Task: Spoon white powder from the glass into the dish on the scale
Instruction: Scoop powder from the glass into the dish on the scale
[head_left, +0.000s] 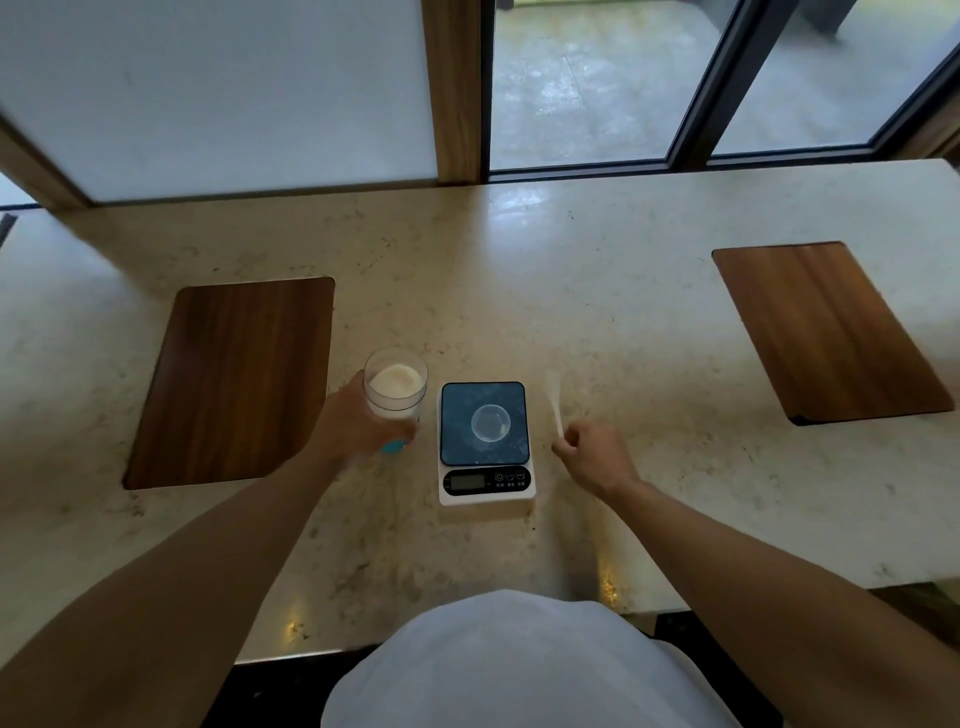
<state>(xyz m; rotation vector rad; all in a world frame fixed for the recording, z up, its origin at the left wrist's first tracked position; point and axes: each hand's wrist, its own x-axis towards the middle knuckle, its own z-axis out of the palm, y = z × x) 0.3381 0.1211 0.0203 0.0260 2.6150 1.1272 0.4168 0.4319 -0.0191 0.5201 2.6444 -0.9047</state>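
A clear glass (396, 387) holding white powder stands on the stone counter, left of the scale. My left hand (358, 423) is wrapped around its lower part. A small digital scale (485, 441) with a dark blue platform sits in the middle, and a small clear round dish (491, 423) rests on that platform. Right of the scale lies a white plastic spoon (555, 402), bowl end pointing away from me. My right hand (597, 454) pinches the near end of the spoon's handle with its fingertips; whether the spoon is lifted off the counter I cannot tell.
Two brown wooden inlays are set into the marble counter (519, 291), one at the left (234, 379) and one at the far right (831, 332). A frosted panel and window frames rise behind the counter. My white shirt fills the bottom edge.
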